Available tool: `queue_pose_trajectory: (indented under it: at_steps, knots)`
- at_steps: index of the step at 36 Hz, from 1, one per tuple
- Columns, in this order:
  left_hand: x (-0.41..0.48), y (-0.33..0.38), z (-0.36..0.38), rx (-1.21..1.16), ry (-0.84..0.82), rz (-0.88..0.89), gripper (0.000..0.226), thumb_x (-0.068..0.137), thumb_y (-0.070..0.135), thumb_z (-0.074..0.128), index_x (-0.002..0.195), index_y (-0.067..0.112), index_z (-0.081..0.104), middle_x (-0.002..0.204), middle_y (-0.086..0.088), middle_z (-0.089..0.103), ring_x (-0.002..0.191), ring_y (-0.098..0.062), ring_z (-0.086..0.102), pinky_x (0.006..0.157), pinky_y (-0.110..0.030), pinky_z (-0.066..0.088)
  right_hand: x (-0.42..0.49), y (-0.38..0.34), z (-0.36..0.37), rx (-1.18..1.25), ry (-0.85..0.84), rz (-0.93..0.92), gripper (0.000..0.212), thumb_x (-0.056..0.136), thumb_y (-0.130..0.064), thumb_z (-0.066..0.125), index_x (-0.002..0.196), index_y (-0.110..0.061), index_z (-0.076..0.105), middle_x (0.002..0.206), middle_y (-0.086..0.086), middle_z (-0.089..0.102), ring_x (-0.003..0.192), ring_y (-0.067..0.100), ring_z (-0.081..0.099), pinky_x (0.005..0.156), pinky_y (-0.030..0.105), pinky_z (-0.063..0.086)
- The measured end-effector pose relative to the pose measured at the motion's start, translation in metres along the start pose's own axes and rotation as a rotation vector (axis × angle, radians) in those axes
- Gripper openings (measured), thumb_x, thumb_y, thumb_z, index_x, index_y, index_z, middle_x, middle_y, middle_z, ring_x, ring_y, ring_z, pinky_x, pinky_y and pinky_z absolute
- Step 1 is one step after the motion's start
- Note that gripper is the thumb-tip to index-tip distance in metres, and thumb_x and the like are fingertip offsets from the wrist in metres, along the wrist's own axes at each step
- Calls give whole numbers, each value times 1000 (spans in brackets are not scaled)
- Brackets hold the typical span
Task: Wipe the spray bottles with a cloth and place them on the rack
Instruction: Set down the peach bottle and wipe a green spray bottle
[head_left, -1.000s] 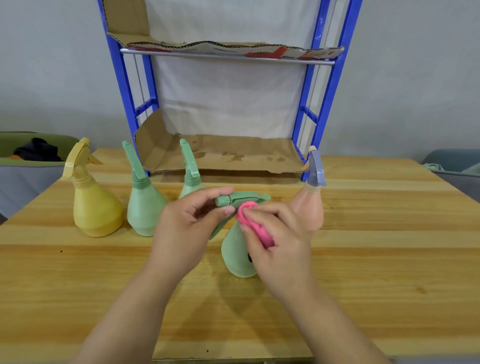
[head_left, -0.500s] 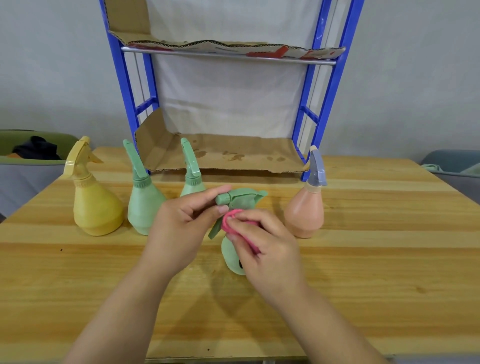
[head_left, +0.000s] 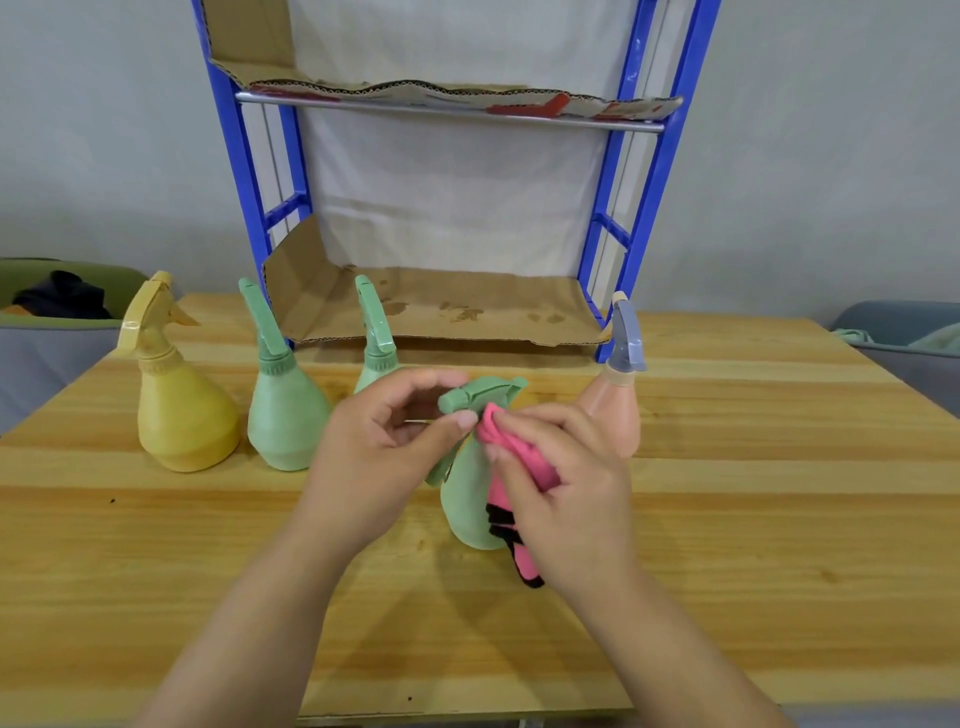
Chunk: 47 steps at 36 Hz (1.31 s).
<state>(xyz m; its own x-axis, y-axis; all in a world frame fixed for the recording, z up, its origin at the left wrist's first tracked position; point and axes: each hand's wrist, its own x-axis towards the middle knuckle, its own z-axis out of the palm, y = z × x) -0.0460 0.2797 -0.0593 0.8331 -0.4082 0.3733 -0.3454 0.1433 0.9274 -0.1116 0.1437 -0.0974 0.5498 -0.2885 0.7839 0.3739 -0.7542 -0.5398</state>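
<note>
Position of work item: the green spray bottle (head_left: 470, 499) is near the middle of the desk (head_left: 727, 519), in front of the rack (head_left: 649, 182). Whether its base touches the desk cannot be confirmed. The left hand (head_left: 384, 441) pinches the bottle's trigger head between thumb and forefinger, the other fingers loosely curled. The right hand (head_left: 566, 483) has its fingers curled round a pink cloth (head_left: 519, 457) (black-edged, its tail hanging beside the bottle body) and presses it against the bottle's neck, just below the head. Four more stand upright on the desk behind. To the left are a yellow bottle (head_left: 182, 410), a pale green bottle (head_left: 283, 415) and a second pale green bottle (head_left: 376, 353), partly hidden by the left hand. To the right is a peach bottle (head_left: 618, 410) with a grey head. Stained cardboard (head_left: 441, 312) lines the rack's lower shelf.
</note>
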Motion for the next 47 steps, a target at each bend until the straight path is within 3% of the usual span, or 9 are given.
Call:
queue_pose_trajectory:
  at_steps: [6, 11, 20, 27, 31, 35, 40, 43, 47]
  knots:
    - [4, -5, 6, 155, 21, 46, 28, 80, 7, 72, 93, 31, 66, 93, 11, 72, 88, -5, 67, 79, -26, 54, 6, -1, -1, -1, 11, 104, 20, 82, -13, 70, 102, -10, 74, 95, -2, 63, 93, 0, 57, 83, 7, 43]
    - [5, -5, 5, 194, 30, 64, 26, 84, 8, 67, 90, 33, 64, 89, 9, 71, 75, -2, 63, 68, -15, 47, 14, 6, -7, 54, -3, 293, 19, 82, -14, 74, 98, -24, 73, 96, -8, 62, 94, -7, 56, 82, 2, 39]
    - [7, -8, 9, 145, 17, 57, 33, 83, 6, 68, 93, 37, 64, 90, 13, 68, 78, -3, 63, 66, -15, 48, -3, 7, -3, 18, -107, 120, 21, 82, -13, 70, 102, -15, 74, 99, -6, 63, 97, -1, 60, 86, 12, 46]
    - [9, -10, 4, 178, 46, 41, 32, 84, 4, 65, 93, 34, 65, 91, 10, 70, 83, -9, 66, 75, -28, 53, 0, 14, -25, 77, 62, 311, 30, 79, -4, 75, 97, -28, 70, 100, -7, 65, 95, -4, 60, 83, 4, 41]
    - [12, -11, 3, 194, 32, 44, 35, 84, 3, 65, 91, 38, 64, 90, 13, 69, 83, -8, 65, 74, -26, 51, 5, 17, -38, 126, 106, 379, 36, 81, -5, 72, 92, -38, 64, 101, -12, 63, 95, -9, 57, 82, 3, 40]
    - [14, -8, 3, 209, -24, 59, 35, 85, 0, 62, 91, 35, 63, 85, 21, 66, 78, 0, 61, 70, -16, 46, 15, 21, -40, 202, -27, 480, 37, 85, -7, 68, 97, -42, 63, 109, -14, 62, 102, -7, 56, 86, 5, 41]
    - [16, -6, 0, 260, -34, 70, 33, 85, 2, 65, 94, 33, 65, 87, 25, 67, 80, 3, 60, 71, -11, 45, 20, 21, -38, 322, -226, 470, 32, 89, -3, 63, 107, -28, 68, 105, -4, 61, 103, 5, 57, 91, 19, 43]
    - [18, -7, -4, 334, -27, 97, 29, 85, 10, 67, 99, 35, 66, 99, 17, 67, 95, -2, 61, 82, -22, 49, 19, 19, -39, 400, -278, 455, 24, 86, -12, 64, 105, -26, 70, 102, -4, 63, 103, 9, 59, 89, 19, 45]
    - [19, -10, -5, 456, -27, 153, 33, 86, 24, 68, 110, 45, 60, 117, 23, 57, 116, -5, 50, 96, -31, 45, 17, 15, -44, 404, -334, 413, 27, 80, -17, 62, 104, -26, 70, 105, 0, 65, 104, 10, 60, 88, 16, 44]
